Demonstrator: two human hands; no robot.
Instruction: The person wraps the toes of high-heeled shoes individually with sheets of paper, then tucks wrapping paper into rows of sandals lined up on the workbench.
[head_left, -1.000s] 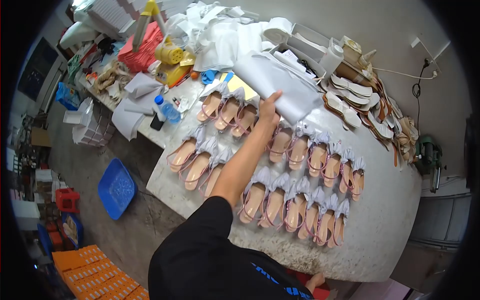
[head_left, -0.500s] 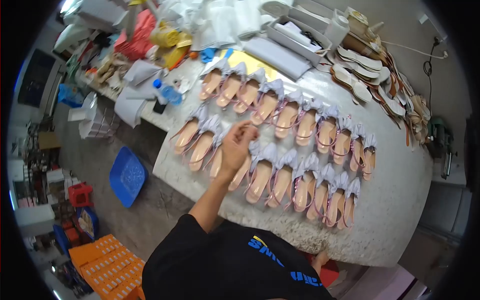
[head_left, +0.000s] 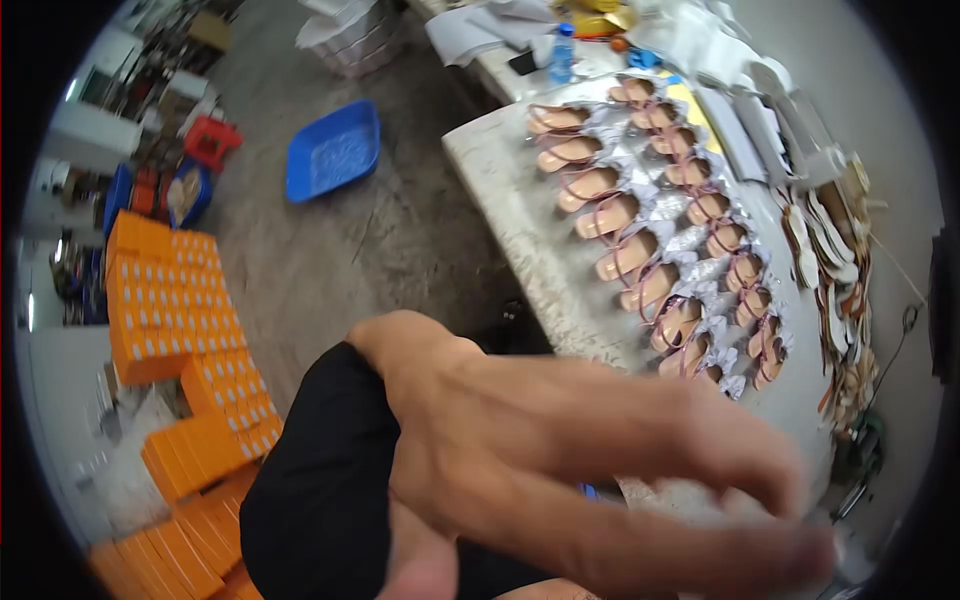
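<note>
Although the left hand point(head_left: 480, 430) looms close to the camera, its grip is released, fingers loosely spread. Past its knuckles, strappy sandals point(head_left: 628, 256) line up in two rows on the worktable point(head_left: 495, 150). Beyond the wrist, a blue tray point(head_left: 335, 150) sits on the floor; left of it, orange boxes point(head_left: 175, 300) are stacked. The right hand's grip I cannot tell.

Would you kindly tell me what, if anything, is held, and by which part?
Nothing shows in the open left hand; the right hand is out of sight, so its hold cannot be told.
</note>
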